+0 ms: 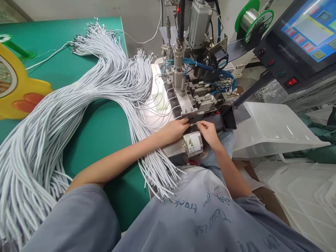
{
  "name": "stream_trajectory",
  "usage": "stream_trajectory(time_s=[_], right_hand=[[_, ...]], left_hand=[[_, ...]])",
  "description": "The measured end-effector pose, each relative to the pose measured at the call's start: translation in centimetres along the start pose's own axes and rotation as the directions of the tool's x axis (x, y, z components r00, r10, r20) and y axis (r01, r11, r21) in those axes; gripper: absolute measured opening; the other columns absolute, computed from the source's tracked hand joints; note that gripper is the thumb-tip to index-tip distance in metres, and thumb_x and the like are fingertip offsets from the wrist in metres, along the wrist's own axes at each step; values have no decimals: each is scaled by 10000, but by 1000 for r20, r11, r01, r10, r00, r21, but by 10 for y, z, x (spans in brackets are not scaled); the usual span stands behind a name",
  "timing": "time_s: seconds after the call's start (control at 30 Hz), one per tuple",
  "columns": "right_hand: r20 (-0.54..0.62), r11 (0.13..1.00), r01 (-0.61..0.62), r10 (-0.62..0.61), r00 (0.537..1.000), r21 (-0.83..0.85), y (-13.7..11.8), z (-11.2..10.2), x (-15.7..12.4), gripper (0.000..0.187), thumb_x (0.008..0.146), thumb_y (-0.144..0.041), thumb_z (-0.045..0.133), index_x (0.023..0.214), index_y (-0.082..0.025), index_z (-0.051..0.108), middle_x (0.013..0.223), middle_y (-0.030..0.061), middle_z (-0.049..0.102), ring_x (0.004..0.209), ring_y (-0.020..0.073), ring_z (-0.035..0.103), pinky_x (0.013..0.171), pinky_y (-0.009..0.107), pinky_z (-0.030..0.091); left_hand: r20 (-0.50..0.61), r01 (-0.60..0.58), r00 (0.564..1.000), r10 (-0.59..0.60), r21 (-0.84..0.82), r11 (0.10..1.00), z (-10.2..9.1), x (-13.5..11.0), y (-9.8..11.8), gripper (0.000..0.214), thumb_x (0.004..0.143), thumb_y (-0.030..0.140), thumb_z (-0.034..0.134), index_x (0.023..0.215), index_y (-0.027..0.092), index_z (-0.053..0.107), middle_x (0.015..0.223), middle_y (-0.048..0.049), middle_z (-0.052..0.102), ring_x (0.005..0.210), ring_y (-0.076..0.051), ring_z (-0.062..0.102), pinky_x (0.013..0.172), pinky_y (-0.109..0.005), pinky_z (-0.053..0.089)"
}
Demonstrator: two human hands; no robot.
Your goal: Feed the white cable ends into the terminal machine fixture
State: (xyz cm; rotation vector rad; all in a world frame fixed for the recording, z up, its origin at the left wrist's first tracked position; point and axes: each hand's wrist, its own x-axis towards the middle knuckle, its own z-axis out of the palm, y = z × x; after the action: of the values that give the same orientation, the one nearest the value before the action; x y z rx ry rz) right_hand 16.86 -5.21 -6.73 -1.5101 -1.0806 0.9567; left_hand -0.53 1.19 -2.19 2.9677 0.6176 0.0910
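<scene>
My left hand (175,128) and my right hand (209,131) meet at the front edge of a small bench machine (194,87). Both pinch the end of a thin white cable (192,124) right at the machine's black fixture plate. The fingers of both hands are closed around that cable end. A big bundle of white-grey cables (86,101) lies across the green table (105,133) under my left forearm, with stripped ends fanning out near my body. A curved metal guard with a warning label (193,143) sits just below my hands.
A touchscreen control box (301,38) stands at the upper right, with a green wire spool (253,17) beside it. A white plastic chute (273,129) slopes off to the right. A yellow toy-like object (15,87) rests at the left edge.
</scene>
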Motion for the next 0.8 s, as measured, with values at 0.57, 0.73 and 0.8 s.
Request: stream_trajectory(time_s=[0.57,0.73,0.8], right_hand=[[183,992,-117,107,977,40,-6,3,12,197,662,-363,580,646,-167,568,578,-23,539,536,99,480,508,234,385],[220,987,-160,153,963,16,-8,0,17,185,645,-345,585,627,-162,572,517,-37,494,488,88,433,462,225,339],[223,983,-185,175,959,23,-9,1,18,191,632,-347,603,615,-160,568,490,-49,472,463,79,405,450,223,325]], left_hand=[[30,-25,999,23,41,999,-2,-3,0,400,838,35,392,1190,141,548,871,-86,563,708,-162,609,604,-258,484],[40,-28,999,26,53,998,-7,-3,1,366,860,66,391,1181,130,555,873,-92,562,750,-175,616,609,-258,486],[49,-19,999,16,60,998,-7,-3,2,362,872,76,383,1188,132,548,884,-94,562,767,-178,618,609,-259,486]])
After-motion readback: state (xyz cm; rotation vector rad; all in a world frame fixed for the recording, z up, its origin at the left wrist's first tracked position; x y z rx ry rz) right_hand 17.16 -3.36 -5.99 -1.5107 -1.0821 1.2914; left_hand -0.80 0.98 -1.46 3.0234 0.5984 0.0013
